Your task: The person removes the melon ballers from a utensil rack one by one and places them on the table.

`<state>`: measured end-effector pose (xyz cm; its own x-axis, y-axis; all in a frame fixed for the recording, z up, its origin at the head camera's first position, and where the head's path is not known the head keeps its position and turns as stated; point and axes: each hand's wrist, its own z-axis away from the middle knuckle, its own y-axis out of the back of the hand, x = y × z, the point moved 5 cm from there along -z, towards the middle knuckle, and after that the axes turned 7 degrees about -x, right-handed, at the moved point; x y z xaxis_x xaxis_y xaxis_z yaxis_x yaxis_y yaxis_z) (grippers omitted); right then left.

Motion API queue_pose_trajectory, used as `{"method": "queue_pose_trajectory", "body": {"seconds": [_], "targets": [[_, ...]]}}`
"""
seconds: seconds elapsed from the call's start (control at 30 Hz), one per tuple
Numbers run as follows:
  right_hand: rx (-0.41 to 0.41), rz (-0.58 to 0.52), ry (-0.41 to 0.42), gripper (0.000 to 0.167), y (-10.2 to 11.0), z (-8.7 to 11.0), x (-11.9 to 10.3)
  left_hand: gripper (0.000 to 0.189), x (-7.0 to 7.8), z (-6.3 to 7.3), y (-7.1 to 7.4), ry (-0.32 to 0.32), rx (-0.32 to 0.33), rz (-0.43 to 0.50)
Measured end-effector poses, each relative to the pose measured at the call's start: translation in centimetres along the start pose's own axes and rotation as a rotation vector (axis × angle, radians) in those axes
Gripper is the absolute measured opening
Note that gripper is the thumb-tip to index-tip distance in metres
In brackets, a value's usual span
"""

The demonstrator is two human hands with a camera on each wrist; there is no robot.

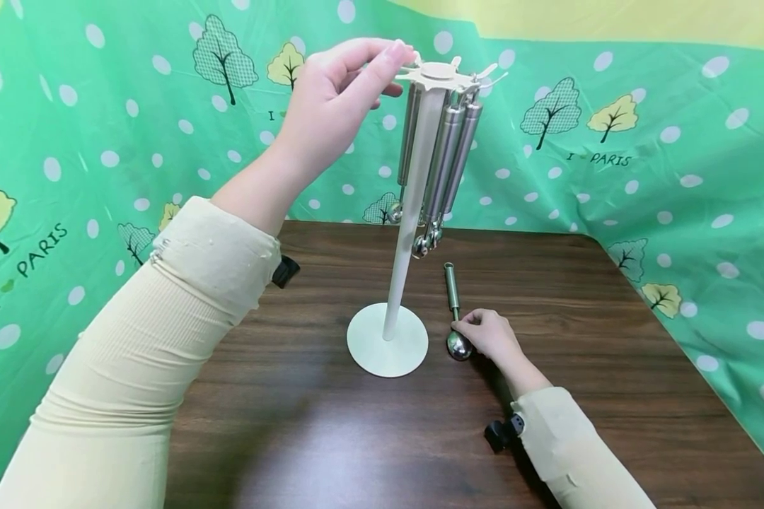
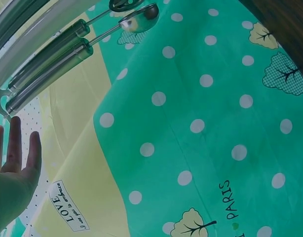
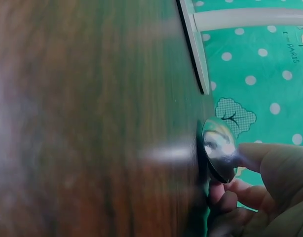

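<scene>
I have the right hand [image 1: 489, 334] pinching a metal ladle [image 1: 458, 345] near its bowl, handle pointing away beyond the grip. Left of it stands a white rack [image 1: 400, 283]; the left hand [image 1: 334, 95] touches its top, whether pinching I cannot tell.

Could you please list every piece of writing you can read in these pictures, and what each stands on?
"I PARIS", with a mark between: repeated on the green cloth.
"I" alone: same cloth, the rest hidden behind the left hand.
"LOVE": white box on the cloth's yellow area.
Script under "LOVE": too small to read reliably.
Ladle and stand: no readable lettering.
</scene>
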<state>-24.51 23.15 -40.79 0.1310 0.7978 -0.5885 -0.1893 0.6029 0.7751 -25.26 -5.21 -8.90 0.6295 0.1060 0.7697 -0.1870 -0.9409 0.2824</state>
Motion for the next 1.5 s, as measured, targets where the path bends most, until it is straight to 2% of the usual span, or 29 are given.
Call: {"method": "queue_pose_trajectory", "body": {"seconds": [0.2,0.33,0.47,0.63,0.8,0.93,1.07,1.2,1.37,1.5], "targets": [[-0.011,0.034,-0.007,0.038,0.8,0.2,-0.1,0.030,0.0,0.0,0.0,0.007,-0.022,-0.026],[0.067,-0.007,0.045,0.037,2.4,1.0,-1.2,0.030,0.2,-0.1,0.1,-0.009,-0.018,-0.073],[0.207,-0.081,0.184,0.032,4.7,2.6,-4.3,0.030,0.4,-0.2,0.2,-0.042,0.002,-0.150],[0.360,-0.202,0.364,0.026,7.5,6.1,-9.2,0.030,0.6,-0.2,0.3,-0.069,0.010,-0.200],[0.491,-0.315,0.597,0.014,9.5,9.5,-13.5,0.030,1.1,0.4,0.2,-0.085,0.034,-0.233],[0.603,-0.327,0.802,0.012,10.7,11.6,-16.4,0.029,1.7,1.1,-0.1,-0.082,0.052,-0.285],[0.694,-0.296,0.913,0.017,11.8,12.8,-18.8,0.029,2.3,1.2,-0.7,-0.096,0.041,-0.373],[0.697,-0.267,0.924,0.022,12.3,13.0,-20.6,0.028,2.4,1.2,-1.0,-0.140,0.044,-0.434],[0.679,-0.194,0.861,0.027,12.3,12.9,-21.9,0.027,2.3,1.3,-0.9,-0.175,0.054,-0.467],[0.620,-0.168,0.816,0.031,12.0,12.6,-22.4,0.028,2.4,1.4,-0.9,-0.179,0.049,-0.487]]}}
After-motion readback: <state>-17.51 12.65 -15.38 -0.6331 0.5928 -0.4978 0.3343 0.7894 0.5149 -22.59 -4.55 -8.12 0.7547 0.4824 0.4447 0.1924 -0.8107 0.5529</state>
